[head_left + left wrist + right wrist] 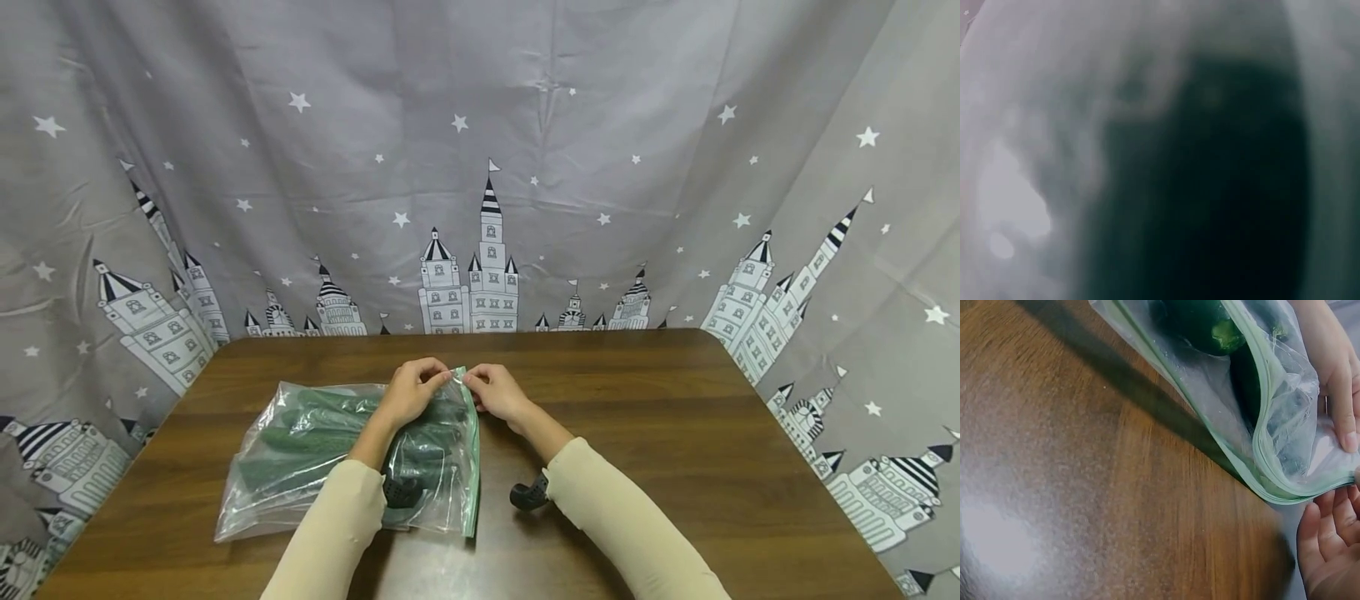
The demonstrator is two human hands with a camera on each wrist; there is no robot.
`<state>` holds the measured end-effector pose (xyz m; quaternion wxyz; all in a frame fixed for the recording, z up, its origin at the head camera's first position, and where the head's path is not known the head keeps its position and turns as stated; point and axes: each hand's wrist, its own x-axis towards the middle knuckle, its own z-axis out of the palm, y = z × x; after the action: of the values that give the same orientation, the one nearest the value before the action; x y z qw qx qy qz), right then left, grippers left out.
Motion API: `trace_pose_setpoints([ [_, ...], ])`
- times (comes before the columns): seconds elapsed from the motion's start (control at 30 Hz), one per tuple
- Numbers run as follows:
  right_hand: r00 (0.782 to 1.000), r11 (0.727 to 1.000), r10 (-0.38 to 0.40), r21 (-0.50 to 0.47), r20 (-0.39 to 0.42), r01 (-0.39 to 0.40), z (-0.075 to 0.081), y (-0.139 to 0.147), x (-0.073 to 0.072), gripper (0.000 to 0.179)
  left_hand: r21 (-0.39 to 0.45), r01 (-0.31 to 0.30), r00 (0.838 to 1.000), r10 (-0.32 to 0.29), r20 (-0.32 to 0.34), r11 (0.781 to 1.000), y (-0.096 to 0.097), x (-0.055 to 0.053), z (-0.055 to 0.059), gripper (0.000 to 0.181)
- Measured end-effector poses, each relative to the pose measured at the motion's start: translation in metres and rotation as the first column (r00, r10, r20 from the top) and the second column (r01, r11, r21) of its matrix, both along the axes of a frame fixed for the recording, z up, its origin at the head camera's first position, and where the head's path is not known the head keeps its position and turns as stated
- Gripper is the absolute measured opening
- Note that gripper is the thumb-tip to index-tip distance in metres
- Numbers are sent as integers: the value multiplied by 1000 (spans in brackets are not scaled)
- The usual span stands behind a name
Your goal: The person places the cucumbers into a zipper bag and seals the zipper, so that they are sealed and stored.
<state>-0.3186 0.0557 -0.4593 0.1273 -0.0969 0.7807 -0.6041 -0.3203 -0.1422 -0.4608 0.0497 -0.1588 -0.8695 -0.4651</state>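
A clear zip bag (277, 517) with a green zip strip (473, 467) lies flat on the table. Inside it are several long, dark green cucumbers (307, 442), side by side. At the far corner of the bag's mouth, my left hand (408, 392) pinches the zip edge from the bag's side. Just to its right, my right hand (497, 390) pinches the same corner with thumb and fingers. In the right wrist view the two strips of the mouth (1263, 412) stand apart, with cucumber ends (1225, 337) behind them. Blurred plastic and dark green fill the left wrist view.
The brown wooden table (660, 450) extends to the right of the bag. Behind it hangs a grey curtain (600, 108) printed with castles and stars. Dark wrist cameras (529, 495) sit under both forearms.
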Motion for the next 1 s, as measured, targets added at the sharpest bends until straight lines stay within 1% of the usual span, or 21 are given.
trace_pose_setpoints([
  [0.17,1000,999,1,40,-1,-1,-2,0,-1,25,-12,-13,1000,13,-11,1000,2,1,1,11],
  [0.3,1000,997,16,72,-1,-16,-5,2,-1,26,-35,-34,999,34,-15,999,2,1,1,12],
  [0.5,999,993,39,109,1,-39,-6,4,2,26,-58,-65,998,66,5,996,1,1,2,13],
  [0.77,999,990,44,132,-30,-40,-6,6,5,26,-99,-104,994,106,14,990,3,0,3,13],
  [1.0,999,991,47,127,-11,-45,-9,8,8,23,-113,-129,991,132,25,985,3,1,2,13],
])
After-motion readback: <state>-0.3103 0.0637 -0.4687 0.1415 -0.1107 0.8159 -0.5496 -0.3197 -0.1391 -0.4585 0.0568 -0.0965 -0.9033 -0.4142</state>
